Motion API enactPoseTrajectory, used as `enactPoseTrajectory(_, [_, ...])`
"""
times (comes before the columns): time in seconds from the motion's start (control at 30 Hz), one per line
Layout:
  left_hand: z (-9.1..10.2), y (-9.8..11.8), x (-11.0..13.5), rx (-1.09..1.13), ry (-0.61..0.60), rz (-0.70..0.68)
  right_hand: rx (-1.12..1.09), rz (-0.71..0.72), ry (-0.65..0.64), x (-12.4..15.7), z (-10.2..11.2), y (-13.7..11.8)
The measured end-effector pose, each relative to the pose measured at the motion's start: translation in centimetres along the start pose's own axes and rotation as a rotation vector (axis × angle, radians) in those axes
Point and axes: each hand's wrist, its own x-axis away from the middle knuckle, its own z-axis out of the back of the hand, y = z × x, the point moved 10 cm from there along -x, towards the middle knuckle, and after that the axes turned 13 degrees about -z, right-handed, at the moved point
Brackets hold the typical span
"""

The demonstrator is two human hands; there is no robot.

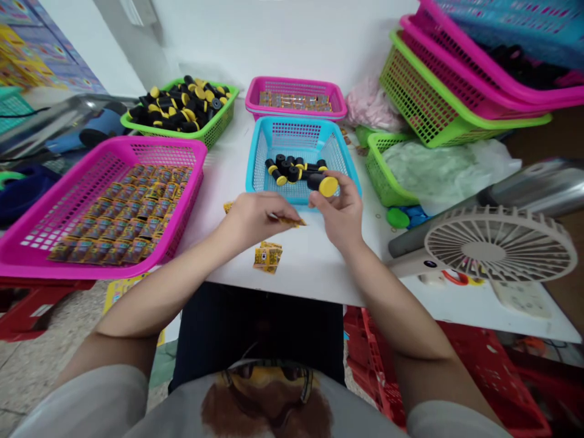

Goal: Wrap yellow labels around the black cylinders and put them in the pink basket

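My right hand (343, 210) is closed around a black cylinder with a yellow end (326, 184), tilted so the yellow disc faces me. In my left hand (255, 216) is a small yellow printed label (292, 221), pinched by the fingertips and partly hidden by them. Several similar yellow labels (268, 257) lie on the white table (314, 267) just below that hand. Behind both hands stands a blue basket (301, 129) with several black-and-yellow cylinders (292, 170) in it. The two hands are apart from each other.
At left, a pink basket (201, 158) holds rows of wrapped cylinders; a green basket (223, 118) behind it is heaped with unwrapped ones. Another pink basket (296, 82) stands at the back. Stacked baskets (410, 91) and a handheld fan (483, 249) crowd the right side.
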Motion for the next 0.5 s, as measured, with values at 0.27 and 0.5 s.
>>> enactPoseTrajectory(0.27, [-3.1, -6.2, 0.6, 0.158, 0.076, 0.221, 0.004, 0.101, 0.078, 0.0, 1.8, -1.8])
enactPoseTrajectory(0.5, [-5.1, -5.0, 2.1, 0.233, -0.001, -0.007, 0.048, 0.071, 0.013, 1.3, 0.8, -1.8])
